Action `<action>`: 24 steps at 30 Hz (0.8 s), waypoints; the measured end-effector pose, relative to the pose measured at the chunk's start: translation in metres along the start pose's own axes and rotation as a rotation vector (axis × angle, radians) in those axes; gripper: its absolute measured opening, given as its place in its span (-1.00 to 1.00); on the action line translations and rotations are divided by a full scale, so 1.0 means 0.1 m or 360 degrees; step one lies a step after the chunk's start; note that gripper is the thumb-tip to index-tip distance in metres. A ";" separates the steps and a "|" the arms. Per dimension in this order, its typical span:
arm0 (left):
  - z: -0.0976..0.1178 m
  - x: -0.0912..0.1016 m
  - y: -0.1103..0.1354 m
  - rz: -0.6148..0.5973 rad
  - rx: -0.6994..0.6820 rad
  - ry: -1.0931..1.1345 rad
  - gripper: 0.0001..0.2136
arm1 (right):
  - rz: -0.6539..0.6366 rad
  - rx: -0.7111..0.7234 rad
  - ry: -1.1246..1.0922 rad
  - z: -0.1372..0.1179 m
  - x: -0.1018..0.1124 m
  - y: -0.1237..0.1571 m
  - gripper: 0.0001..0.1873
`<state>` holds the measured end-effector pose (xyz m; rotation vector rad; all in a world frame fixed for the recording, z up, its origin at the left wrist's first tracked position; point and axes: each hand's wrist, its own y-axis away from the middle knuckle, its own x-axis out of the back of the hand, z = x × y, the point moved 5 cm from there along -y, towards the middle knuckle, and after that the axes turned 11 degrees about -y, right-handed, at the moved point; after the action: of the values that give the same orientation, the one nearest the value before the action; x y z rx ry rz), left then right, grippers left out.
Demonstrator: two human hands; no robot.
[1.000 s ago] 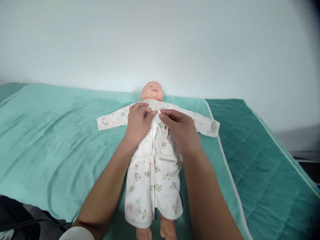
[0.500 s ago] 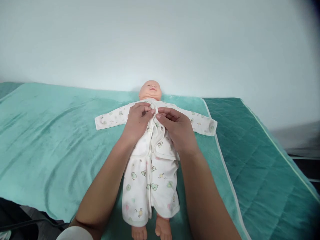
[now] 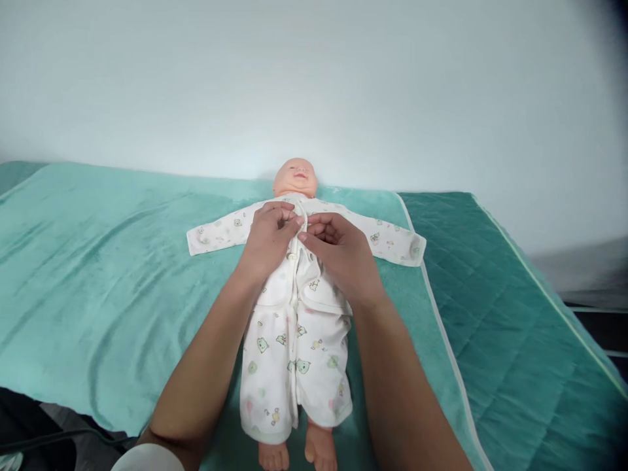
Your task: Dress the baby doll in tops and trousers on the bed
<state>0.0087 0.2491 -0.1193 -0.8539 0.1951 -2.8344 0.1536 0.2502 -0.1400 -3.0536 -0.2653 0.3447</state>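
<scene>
A baby doll [image 3: 296, 178] lies on its back, head toward the wall, in a white printed jacket [image 3: 392, 243] and matching trousers [image 3: 267, 366]. The jacket's sleeves stretch out to both sides. At the upper chest my left hand [image 3: 271, 235] pinches one front edge of the jacket between thumb and fingers. My right hand [image 3: 343, 252] is closed on the opposite front edge, thumb against fingers, close beside the left. Below the hands a button [image 3: 292, 257] shows on the front opening. My fingers hide part of the chest. The doll's bare feet [image 3: 321, 448] stick out of the trouser legs.
A light green blanket [image 3: 122, 261] lies under the doll, over a darker quilted cover [image 3: 490, 314] on the right. A pale wall [image 3: 314, 78] rises behind. At the lower left are a dark cable [image 3: 63, 438] and a white rounded object [image 3: 147, 458].
My right hand has shifted slightly left and down, its thumb now nearer the jacket's centre line. My left hand stays almost in place. The doll has not moved.
</scene>
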 end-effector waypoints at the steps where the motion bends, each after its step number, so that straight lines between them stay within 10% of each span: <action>1: 0.00 0.00 0.00 -0.0005 0.0003 0.0003 -0.82 | 0.0015 0.0009 0.0035 0.00 -0.01 0.01 -0.65; 24: 0.02 0.10 0.05 -0.0148 0.0093 0.0030 -0.92 | -0.0088 0.0194 0.0910 -0.14 -0.13 0.14 -0.69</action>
<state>0.0018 0.2418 -0.1131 -0.8461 0.0760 -2.9190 0.1465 0.2336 -0.1246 -2.8578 -0.2772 -0.4915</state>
